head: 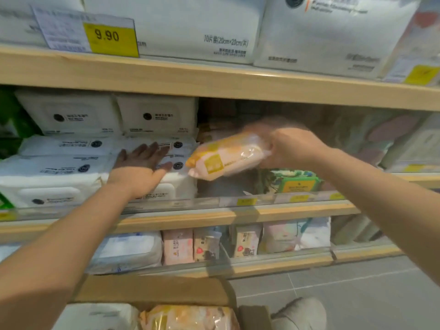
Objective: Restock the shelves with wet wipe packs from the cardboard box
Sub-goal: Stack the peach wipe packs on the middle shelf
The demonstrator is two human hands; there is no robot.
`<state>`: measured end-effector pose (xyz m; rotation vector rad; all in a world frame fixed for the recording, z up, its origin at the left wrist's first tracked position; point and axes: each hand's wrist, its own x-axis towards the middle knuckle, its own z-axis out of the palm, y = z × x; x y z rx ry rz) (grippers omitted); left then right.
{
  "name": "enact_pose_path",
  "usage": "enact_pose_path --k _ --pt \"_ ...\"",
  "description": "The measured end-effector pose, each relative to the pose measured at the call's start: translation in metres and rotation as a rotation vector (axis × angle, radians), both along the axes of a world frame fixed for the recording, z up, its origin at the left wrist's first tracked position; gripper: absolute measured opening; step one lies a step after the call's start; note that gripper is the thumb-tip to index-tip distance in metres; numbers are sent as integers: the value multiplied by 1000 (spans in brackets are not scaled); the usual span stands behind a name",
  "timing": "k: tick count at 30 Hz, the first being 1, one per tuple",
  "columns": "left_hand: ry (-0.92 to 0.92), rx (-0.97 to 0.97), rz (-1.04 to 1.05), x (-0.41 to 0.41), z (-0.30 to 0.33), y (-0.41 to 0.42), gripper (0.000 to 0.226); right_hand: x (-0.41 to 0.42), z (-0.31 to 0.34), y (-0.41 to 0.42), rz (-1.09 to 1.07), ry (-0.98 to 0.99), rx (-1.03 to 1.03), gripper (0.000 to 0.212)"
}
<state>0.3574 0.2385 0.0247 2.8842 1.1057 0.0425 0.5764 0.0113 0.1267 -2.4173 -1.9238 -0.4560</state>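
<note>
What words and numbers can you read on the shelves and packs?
"9.90": yellow price tag on the top shelf edge.
"70" and "(20cm×20cm": big white pack on the top shelf; the characters around them are too blurred to read.
White wipe packs, orange pack in the right hand, lower yellow tags: too blurred.

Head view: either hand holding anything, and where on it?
Right hand grips the orange pack by its right end. Left hand holds nothing; it lies flat on the white packs.

Wooden shop shelving (214,84), grey tiled floor (357,289)
</note>
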Motion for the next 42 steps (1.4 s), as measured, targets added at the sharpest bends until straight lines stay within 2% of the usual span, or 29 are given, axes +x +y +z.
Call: enact_pose_path --k 4,10,12,15,18,22,28,38,40,42 --pt "-47 32 9 -1 -7 0 71 36 -5 33 -125 278 28 87" --pt "-97 80 26 -1 -11 -2 83 57 -59 91 -106 495 -247 88" --pt "-112 90 27 -1 -11 -1 83 55 -78 101 -97 473 -299 91" --pt "-125 99 31 0 -14 0 80 46 -92 110 -87 321 -177 107" --pt "-144 119 32 -1 -16 1 80 34 -96 126 59 247 -121 116" --pt "-161 114 32 -2 -14 -1 79 38 -102 137 -8 346 -139 124" --pt "-187 127 35 -2 -15 -3 77 59 -108 146 -3 353 -158 131" --pt "-188 134 38 0 -15 -3 77 33 -122 170 -212 224 -28 111" --pt "-189 134 38 0 -14 -4 76 31 -120 171 -214 192 -45 111" --pt "-186 136 37 0 -14 -5 75 35 -110 168 -183 270 -109 111"
